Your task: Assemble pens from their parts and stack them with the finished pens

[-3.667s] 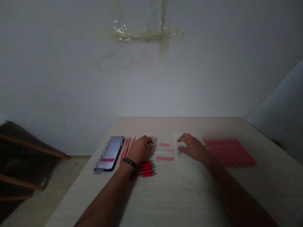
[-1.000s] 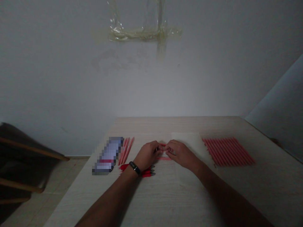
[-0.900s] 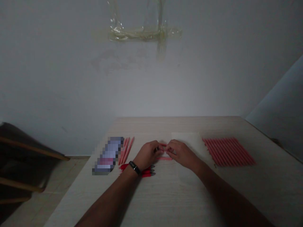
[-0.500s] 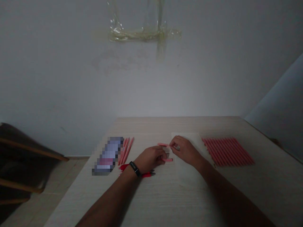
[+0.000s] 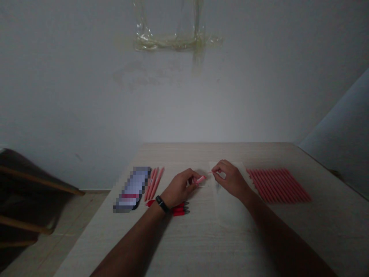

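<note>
My left hand (image 5: 183, 187) is closed around a short pink pen piece (image 5: 201, 179), its end tilted up to the right. Opposite it, my right hand (image 5: 227, 177) pinches a thin pale-pink stick (image 5: 210, 172) that points left. The two pieces are apart, with a small gap between them. Beneath the right hand lies a pale sheet (image 5: 230, 211). Several red pens with grey tips (image 5: 180, 209) are partly hidden under my left wrist. To the left are a few pink pens (image 5: 155, 184) side by side.
A phone (image 5: 133, 189), blurred out, lies at the table's left side. A neat row of many pink pens (image 5: 279, 185) is on the right. The table (image 5: 196, 246) meets the wall at the back. A dark chair (image 5: 25, 200) stands at the left.
Both hands have risen slightly. The piece in my left hand now tilts up, and my right hand has shifted right, with the thin stick showing at its fingertips.
</note>
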The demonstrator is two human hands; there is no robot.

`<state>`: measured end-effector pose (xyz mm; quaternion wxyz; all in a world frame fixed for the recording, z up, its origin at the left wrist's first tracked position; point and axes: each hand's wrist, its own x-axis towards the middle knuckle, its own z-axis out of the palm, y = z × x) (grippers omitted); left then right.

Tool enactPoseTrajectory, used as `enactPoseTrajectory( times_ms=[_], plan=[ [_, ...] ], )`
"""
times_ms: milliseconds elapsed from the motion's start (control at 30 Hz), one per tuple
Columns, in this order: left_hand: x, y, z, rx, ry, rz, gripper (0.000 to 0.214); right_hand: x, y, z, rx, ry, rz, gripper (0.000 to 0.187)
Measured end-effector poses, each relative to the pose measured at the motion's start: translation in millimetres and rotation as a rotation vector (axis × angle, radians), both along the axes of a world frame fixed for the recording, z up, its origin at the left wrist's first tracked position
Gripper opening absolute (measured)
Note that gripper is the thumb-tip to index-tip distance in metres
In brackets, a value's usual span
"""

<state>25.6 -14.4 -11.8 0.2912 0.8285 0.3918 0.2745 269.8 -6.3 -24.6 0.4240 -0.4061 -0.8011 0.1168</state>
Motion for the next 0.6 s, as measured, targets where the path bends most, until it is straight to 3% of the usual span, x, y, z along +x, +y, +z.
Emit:
enactPoseTrajectory(
  times_ms=[267, 433, 600],
  plan=[
    [3, 1, -4.6, 0.003, 0.002, 0.030, 0.018, -7, -4, -1.2, 0.035, -0.064, 0.055, 0.007],
    [4, 0, -4.9, 0.007, -0.011, 0.022, 0.018, -17, -9, -3.0, -0.027, -0.015, 0.173, 0.014],
    [2, 0, -1.7, -0.033, -0.107, 0.059, 0.017, -14, -6, -6.5, -0.061, 0.027, 0.081, 0.021]
  ],
)
